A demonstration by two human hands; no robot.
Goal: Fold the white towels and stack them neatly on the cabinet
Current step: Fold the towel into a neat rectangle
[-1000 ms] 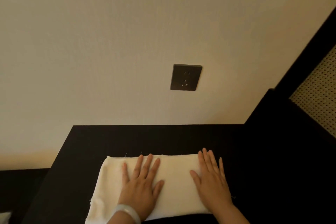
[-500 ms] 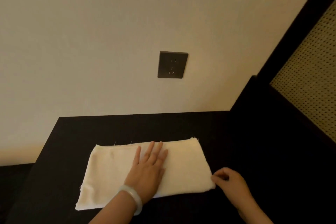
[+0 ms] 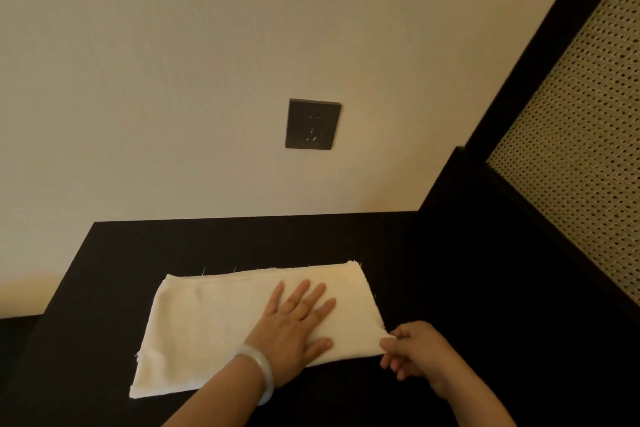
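A folded white towel (image 3: 214, 326) lies as a long flat rectangle on the dark cabinet top (image 3: 242, 239). My left hand (image 3: 294, 322), with a pale bangle on the wrist, presses flat on the towel's right half, fingers spread and straight. My right hand (image 3: 415, 348) sits at the towel's near right corner, and its thumb and fingers pinch that corner's edge. No other towel is in view.
A dark wall socket (image 3: 312, 124) sits on the cream wall behind the cabinet. A taller dark frame with a woven cane panel (image 3: 581, 135) rises along the right side. The cabinet's left edge drops off near the towel's left end.
My right hand left the towel's top surface, slid off to the near right corner and took the edge between its fingers. My left hand shifted right across the towel, staying flat.
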